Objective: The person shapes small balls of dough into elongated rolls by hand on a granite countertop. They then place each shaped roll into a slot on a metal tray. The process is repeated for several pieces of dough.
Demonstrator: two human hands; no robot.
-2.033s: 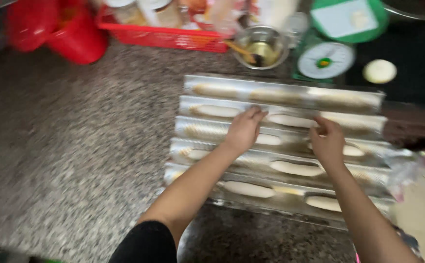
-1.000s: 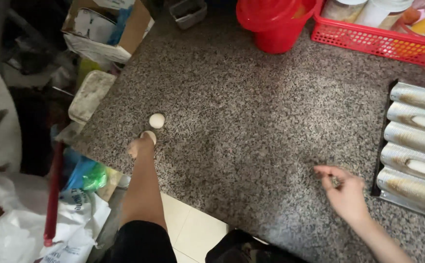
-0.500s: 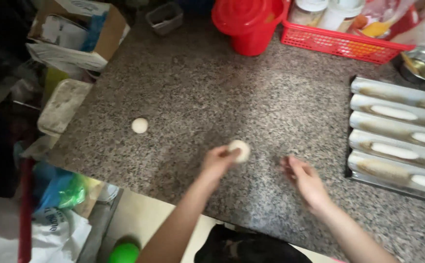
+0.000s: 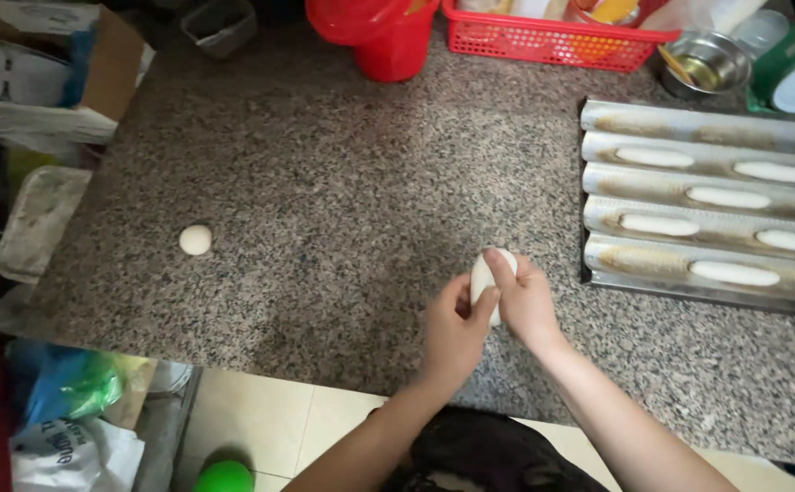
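Left hand [image 4: 452, 333] and right hand [image 4: 523, 296] both pinch dough piece [image 4: 482, 278]; seam probably hidden — stretch evenly, matching tray [image 4: 598, 239] loaves.

Dough piece [image 4: 487, 276] between both hands, dough ball [image 4: 195, 240] far left, tray [image 4: 598, 205] right, basket [image 4: 552, 41] behind

Two dough balls [image 4: 195, 240], seven shaped loaves [image 4: 654, 157].

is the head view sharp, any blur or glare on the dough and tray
Head view: mostly sharp, evenly lit; the left hand and right hand around the white dough piece look slightly soft; mild sheen on the ridged metal baking tray; the small round dough ball casts hardly any shadow on the speckled granite counter.
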